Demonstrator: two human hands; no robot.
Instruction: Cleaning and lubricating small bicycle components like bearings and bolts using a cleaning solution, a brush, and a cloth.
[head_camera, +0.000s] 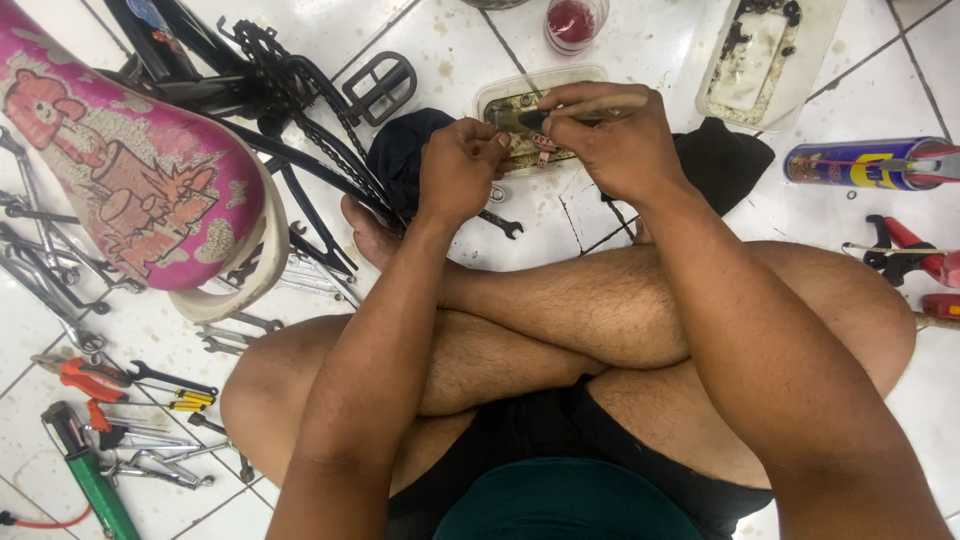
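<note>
I sit cross-legged on a white tiled floor. My right hand (612, 140) grips a small brush (560, 112) with a wooden handle, its dark bristles pointing left. My left hand (460, 165) is closed around a small metal part, held against the brush tip; the part is mostly hidden by my fingers. Both hands hover over a clear plastic tray (500, 92) holding dirty liquid and small parts. A dark cloth (400, 150) lies beneath my left hand.
An upturned bicycle with pink saddle (120, 170), chain (330, 150) and pedal (385, 85) lies left. Wrenches (230, 335), pliers (85, 375) and a green pump (95, 480) scatter lower left. A spray can (870, 165), red pliers (915, 255), a second tray (765, 55) and a red cup (573, 22) sit right and top.
</note>
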